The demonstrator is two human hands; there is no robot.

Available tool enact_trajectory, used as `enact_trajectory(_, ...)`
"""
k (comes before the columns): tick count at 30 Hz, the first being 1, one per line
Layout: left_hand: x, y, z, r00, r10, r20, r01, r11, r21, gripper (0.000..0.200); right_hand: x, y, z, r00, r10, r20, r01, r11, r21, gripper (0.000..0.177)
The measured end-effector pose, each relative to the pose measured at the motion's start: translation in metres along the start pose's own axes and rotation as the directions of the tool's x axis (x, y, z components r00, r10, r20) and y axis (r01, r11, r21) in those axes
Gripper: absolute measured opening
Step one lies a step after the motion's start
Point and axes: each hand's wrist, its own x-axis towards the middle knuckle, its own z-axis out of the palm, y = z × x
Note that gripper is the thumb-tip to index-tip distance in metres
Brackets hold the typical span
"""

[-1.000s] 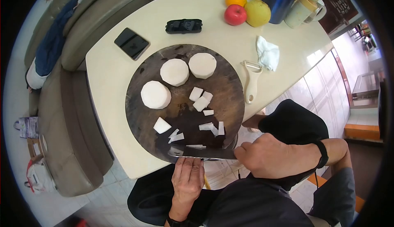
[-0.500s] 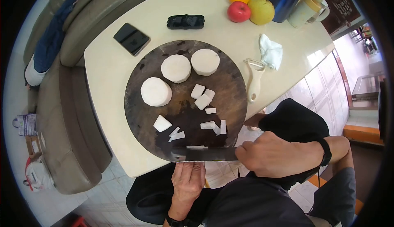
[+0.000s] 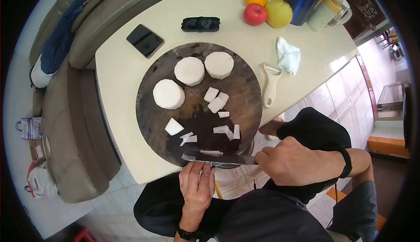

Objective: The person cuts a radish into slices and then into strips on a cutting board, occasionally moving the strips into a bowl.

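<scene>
The knife's blade (image 3: 232, 158) has tilted, looking narrower, and more of the left hand (image 3: 196, 191) shows.

Knife (image 3: 238, 158): no lettering legible on the blade
Board (image 3: 148, 117): no mark readable
Phone (image 3: 145, 41): dark screen, no text legible
Black case (image 3: 200, 24): glossy surface, nothing readable
Bottle (image 3: 302, 1): no label legible
Bag (image 3: 31, 128): purple-and-white print, too small to read
Dark panel (image 3: 365, 3): pale pattern, cannot tell whether it is writing
</scene>
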Motion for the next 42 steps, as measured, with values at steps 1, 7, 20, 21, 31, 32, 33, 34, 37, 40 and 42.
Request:
enact_trajectory(1,-0.001,0.000,0.000,1.000,0.005,0.006,-0.005,1.000,0.003,0.030,-0.001,0.000,0.001,1.000,-0.010,-0.003,0.010,1.000,0.003,0.024)
enact_trajectory(7,-0.001,0.000,-0.002,0.999,-0.008,0.039,0.008,1.000,-0.004,0.024,-0.004,0.000,0.000,0.999,-0.039,0.004,0.039,0.999,0.013,0.024)
enact_trajectory(20,-0.005,-0.002,-0.002,0.998,0.014,0.062,-0.013,1.000,-0.018,0.023,0.009,-0.015,0.000,0.994,-0.094,0.060,0.099,0.991,-0.088,0.022)
enact_trajectory(21,-0.007,-0.002,-0.001,0.998,0.020,0.061,-0.018,1.000,-0.019,0.023,0.009,-0.016,0.003,0.994,-0.090,0.056,0.095,0.991,-0.090,0.022)
enact_trajectory(31,-0.005,-0.001,0.001,0.999,-0.002,0.032,0.003,1.000,-0.014,0.021,-0.002,-0.009,0.006,0.998,-0.040,0.042,0.042,0.998,-0.036,0.027)
enact_trajectory(32,-0.005,-0.001,0.001,0.999,0.006,0.031,-0.005,1.000,-0.009,0.021,-0.002,-0.009,0.006,0.998,-0.036,0.046,0.037,0.999,-0.031,0.028)
enact_trajectory(33,-0.005,-0.001,0.001,0.999,0.005,0.033,-0.005,1.000,-0.010,0.021,-0.002,-0.009,0.005,0.998,-0.035,0.046,0.036,0.999,-0.029,0.028)
enact_trajectory(34,-0.005,-0.001,0.000,0.999,0.000,0.045,0.001,1.000,-0.013,0.021,-0.002,-0.009,0.004,0.998,-0.032,0.054,0.034,0.999,-0.032,0.027)
enact_trajectory(37,-0.004,0.000,-0.001,0.999,-0.003,0.047,0.003,1.000,-0.012,0.020,0.001,-0.012,0.000,0.997,-0.041,0.073,0.043,0.998,-0.035,0.025)
enact_trajectory(40,-0.011,-0.004,0.000,0.999,0.004,0.043,-0.003,1.000,-0.021,0.021,0.006,-0.020,0.004,0.997,-0.030,0.069,0.035,0.997,-0.072,0.023)
enact_trajectory(42,-0.014,-0.005,0.002,0.999,0.008,0.051,-0.006,0.999,-0.040,0.022,0.007,-0.021,0.008,0.999,-0.005,0.052,0.011,0.994,-0.105,0.022)
